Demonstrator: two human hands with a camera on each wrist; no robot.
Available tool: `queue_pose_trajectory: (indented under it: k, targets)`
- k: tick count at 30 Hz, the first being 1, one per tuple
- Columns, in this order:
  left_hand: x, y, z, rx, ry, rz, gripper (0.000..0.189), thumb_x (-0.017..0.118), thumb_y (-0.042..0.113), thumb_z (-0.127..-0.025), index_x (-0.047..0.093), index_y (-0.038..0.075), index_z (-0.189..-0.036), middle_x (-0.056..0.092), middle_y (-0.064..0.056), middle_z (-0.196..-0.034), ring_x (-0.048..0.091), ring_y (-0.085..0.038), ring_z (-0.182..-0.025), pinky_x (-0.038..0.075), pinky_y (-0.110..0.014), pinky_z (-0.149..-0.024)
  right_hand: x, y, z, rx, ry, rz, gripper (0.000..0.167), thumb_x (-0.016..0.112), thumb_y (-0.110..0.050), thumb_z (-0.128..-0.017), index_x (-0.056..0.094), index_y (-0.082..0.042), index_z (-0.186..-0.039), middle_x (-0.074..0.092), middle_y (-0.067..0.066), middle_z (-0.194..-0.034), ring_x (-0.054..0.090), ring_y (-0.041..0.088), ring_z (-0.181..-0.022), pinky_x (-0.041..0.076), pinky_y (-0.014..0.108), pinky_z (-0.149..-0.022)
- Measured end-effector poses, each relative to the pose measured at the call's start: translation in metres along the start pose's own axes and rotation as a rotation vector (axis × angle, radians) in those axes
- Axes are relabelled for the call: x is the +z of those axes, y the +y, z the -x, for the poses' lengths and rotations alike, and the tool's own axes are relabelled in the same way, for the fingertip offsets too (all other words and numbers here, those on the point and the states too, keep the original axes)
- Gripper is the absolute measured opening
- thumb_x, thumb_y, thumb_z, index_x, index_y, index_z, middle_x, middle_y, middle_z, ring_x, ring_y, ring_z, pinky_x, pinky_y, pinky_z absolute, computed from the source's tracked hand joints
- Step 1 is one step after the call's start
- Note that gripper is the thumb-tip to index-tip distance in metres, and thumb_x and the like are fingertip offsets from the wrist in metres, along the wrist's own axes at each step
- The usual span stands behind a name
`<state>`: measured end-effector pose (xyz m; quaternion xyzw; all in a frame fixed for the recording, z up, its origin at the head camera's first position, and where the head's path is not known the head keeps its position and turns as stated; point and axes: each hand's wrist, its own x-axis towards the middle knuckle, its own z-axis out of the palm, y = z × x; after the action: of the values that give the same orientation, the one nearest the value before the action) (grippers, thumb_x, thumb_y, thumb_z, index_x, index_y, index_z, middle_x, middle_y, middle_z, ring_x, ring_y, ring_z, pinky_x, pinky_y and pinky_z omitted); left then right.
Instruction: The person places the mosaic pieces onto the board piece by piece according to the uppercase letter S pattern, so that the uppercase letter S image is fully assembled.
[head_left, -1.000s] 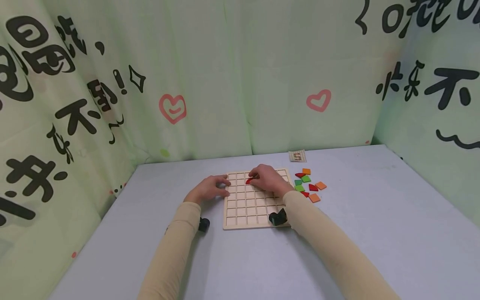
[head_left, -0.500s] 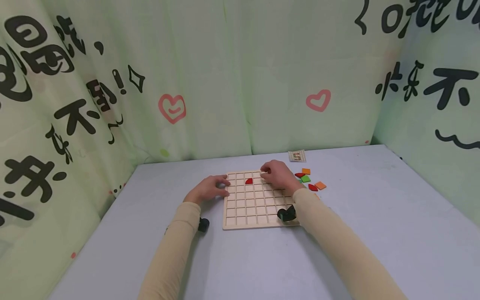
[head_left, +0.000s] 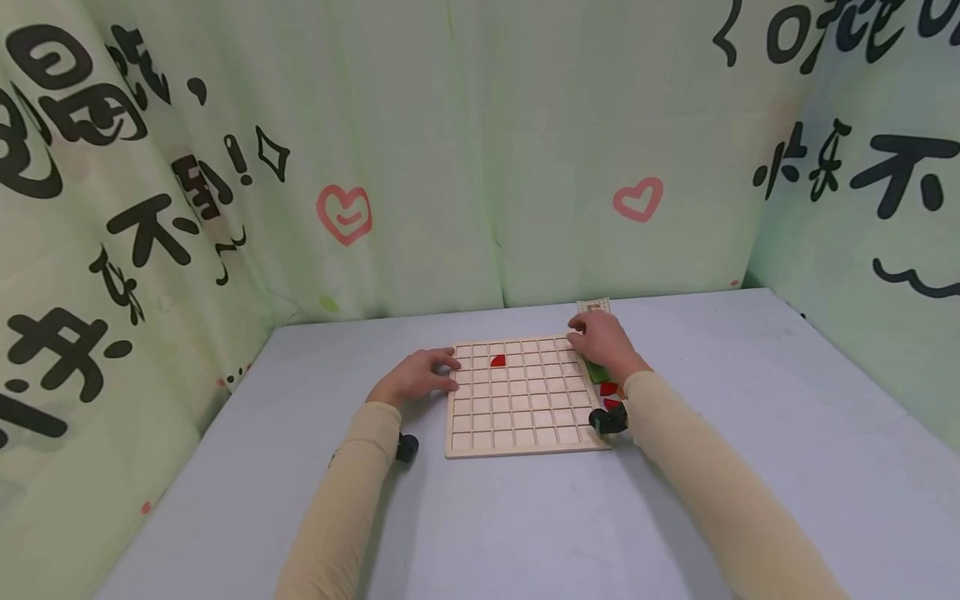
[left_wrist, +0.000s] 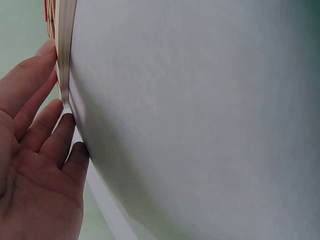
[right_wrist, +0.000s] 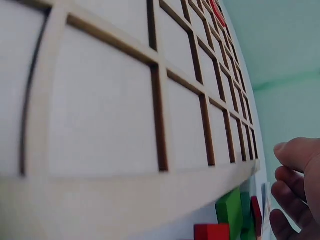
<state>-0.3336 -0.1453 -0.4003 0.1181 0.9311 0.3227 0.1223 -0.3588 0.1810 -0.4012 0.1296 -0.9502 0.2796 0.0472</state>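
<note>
A wooden grid board lies on the table with one red quarter-round piece in a cell near its top. My left hand rests against the board's left edge, fingers and thumb spread; the left wrist view shows the fingertips right at the board's side. Past the board's upper right corner is my right hand, fingers loosely bent and holding nothing. Below it, partly covered by hand and sleeve, are a green piece and red pieces. Up close, a green block shows beside the board's rim.
A small printed card lies at the table's back edge, partly behind the right hand. Dark wrist cameras sit on both wrists, the right one overlapping the board's right edge. A pale green curtain hangs behind the table.
My right hand has released the red piece in its cell and moved right across the board to its upper right corner, over the loose pieces. The left hand has stayed put.
</note>
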Motion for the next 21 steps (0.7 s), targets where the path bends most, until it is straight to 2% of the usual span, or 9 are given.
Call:
queue_pose_trajectory:
  k: [5, 10, 13, 18, 21]
  targets:
    - [0.0, 0.002, -0.001, -0.008, 0.002, 0.011, 0.037, 0.075, 0.02, -0.087, 0.068, 0.011, -0.121, 0.04, -0.003, -0.154, 0.026, -0.028, -0.145, 0.023, -0.046, -0.117, -0.013, 0.017, 0.004, 0.123, 0.004, 0.013, 0.038, 0.054, -0.015, -0.098, 0.056, 0.007, -0.129, 0.053, 0.028, -0.128, 0.051, 0.04, -0.114, 0.045, 0.052, -0.098]
    - [0.002, 0.001, -0.002, -0.014, 0.001, 0.009, 0.036, 0.075, 0.02, -0.087, 0.068, 0.011, -0.121, 0.04, -0.003, -0.154, 0.026, -0.028, -0.145, 0.024, -0.046, -0.117, -0.021, 0.03, 0.009, 0.264, 0.002, 0.026, 0.042, 0.051, -0.017, -0.096, 0.055, 0.005, -0.131, 0.048, 0.027, -0.13, 0.044, 0.04, -0.115, 0.034, 0.062, -0.103]
    - [0.003, 0.0, -0.003, -0.013, 0.002, 0.009, 0.036, 0.075, 0.02, -0.087, 0.068, 0.011, -0.121, 0.04, -0.003, -0.154, 0.027, -0.027, -0.145, 0.024, -0.045, -0.117, -0.023, 0.038, 0.011, 0.32, -0.009, -0.006, 0.044, 0.05, -0.019, -0.096, 0.052, 0.005, -0.134, 0.047, 0.026, -0.13, 0.041, 0.04, -0.115, 0.031, 0.064, -0.102]
    - [0.003, -0.003, -0.004, -0.012, 0.001, -0.004, 0.037, 0.075, 0.02, -0.087, 0.068, 0.012, -0.122, 0.04, -0.003, -0.154, 0.027, -0.028, -0.145, 0.024, -0.046, -0.116, -0.028, 0.046, 0.015, 0.374, -0.064, -0.098, 0.047, 0.049, -0.022, -0.099, 0.049, 0.004, -0.137, 0.048, 0.026, -0.132, 0.043, 0.038, -0.113, 0.041, 0.054, -0.1]
    - [0.002, -0.003, -0.004, -0.014, 0.001, -0.003, 0.037, 0.075, 0.02, -0.086, 0.068, 0.012, -0.121, 0.04, -0.003, -0.154, 0.027, -0.028, -0.145, 0.024, -0.046, -0.116, -0.031, 0.05, 0.016, 0.372, -0.097, -0.114, 0.046, 0.048, -0.021, -0.099, 0.049, 0.004, -0.137, 0.048, 0.027, -0.134, 0.044, 0.037, -0.113, 0.047, 0.048, -0.097]
